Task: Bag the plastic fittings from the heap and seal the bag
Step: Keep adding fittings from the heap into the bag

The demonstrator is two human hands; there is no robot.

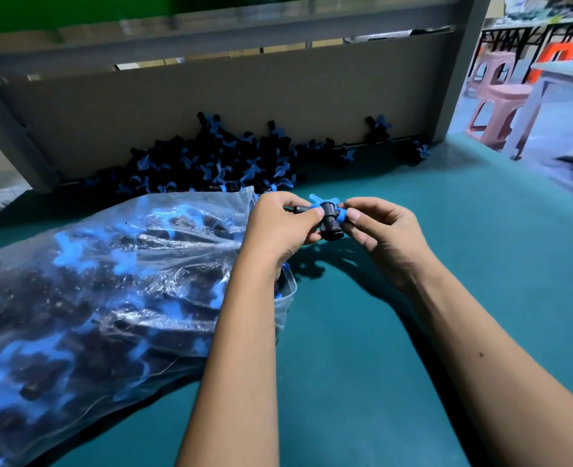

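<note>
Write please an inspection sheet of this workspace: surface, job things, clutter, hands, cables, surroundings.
Surface: green table top, backed by a grey panel.
Job's things: heap of black and blue fittings against the panel; clear plastic bag lying at the left, well filled, mouth unsealed; one fitting held above the table.
Clutter: a few stray fittings along the panel to the right.
Hands: left hand and right hand both pinch the held fitting.
Cables: nothing seen.
Surroundings: pink stool and a white table at the right; background blurred.
</note>
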